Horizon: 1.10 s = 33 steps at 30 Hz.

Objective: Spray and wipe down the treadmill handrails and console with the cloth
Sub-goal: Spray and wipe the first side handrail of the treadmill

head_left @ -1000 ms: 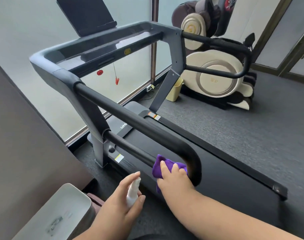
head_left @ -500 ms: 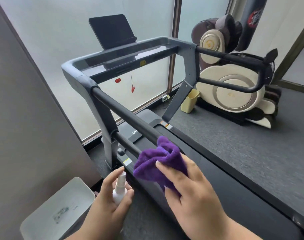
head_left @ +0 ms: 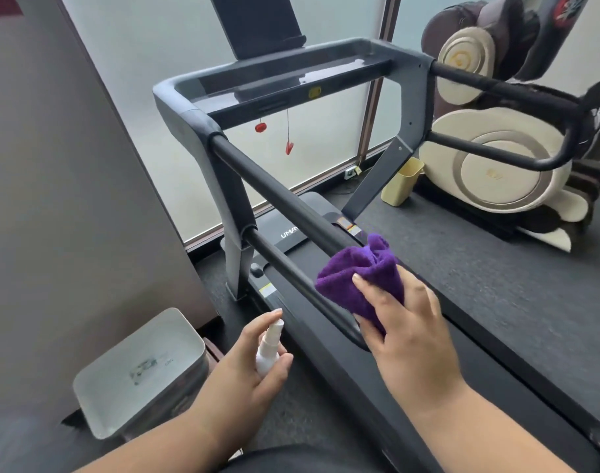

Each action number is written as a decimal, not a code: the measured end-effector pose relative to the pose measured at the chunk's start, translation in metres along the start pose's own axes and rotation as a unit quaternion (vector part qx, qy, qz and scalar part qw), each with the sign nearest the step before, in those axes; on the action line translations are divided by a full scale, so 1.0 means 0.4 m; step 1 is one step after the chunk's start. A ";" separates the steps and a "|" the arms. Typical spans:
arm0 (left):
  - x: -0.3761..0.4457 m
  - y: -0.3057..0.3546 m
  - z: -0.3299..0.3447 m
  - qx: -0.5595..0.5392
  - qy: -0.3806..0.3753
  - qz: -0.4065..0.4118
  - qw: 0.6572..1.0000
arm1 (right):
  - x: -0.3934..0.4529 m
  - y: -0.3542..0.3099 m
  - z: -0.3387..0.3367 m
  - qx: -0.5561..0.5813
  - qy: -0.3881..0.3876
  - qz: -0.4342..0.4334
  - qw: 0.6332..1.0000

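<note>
1. Cloth (head_left: 358, 274), purple and bunched, was gripped by the right hand (head_left: 408, 322) and pressed onto the near handrail (head_left: 278, 196) close to its curved end.
2. A small white spray bottle (head_left: 269, 348) was clasped in the left hand (head_left: 244, 367), one finger laid on the nozzle.
3. The console (head_left: 285, 76) was seen well beyond, untouched.

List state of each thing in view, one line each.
Purple cloth: bunched, gripped by the right hand, wrapped on the near upper handrail.
Spray bottle: upright, held in the left hand, forefinger on its nozzle.
Console screen: dark.
Red safety clip: hanging loose on its cord.
Yellow bin: upright on the floor.
</note>
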State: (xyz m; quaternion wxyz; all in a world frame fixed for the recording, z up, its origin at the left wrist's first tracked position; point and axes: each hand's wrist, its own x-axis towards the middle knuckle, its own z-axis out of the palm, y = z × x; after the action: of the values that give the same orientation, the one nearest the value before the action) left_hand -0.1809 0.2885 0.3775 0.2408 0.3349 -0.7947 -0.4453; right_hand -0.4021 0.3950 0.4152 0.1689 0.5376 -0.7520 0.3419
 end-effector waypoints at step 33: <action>0.303 -0.171 -0.160 0.053 -0.006 -0.061 0.997 | 0.046 -0.128 0.270 0.091 -0.228 0.111 0.963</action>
State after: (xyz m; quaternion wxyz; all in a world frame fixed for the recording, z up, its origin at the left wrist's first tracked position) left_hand -0.1953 0.1371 0.3593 0.1901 0.3921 -0.7968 -0.4186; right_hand -0.3493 0.2976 0.3671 -0.0953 0.5278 -0.7911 0.2942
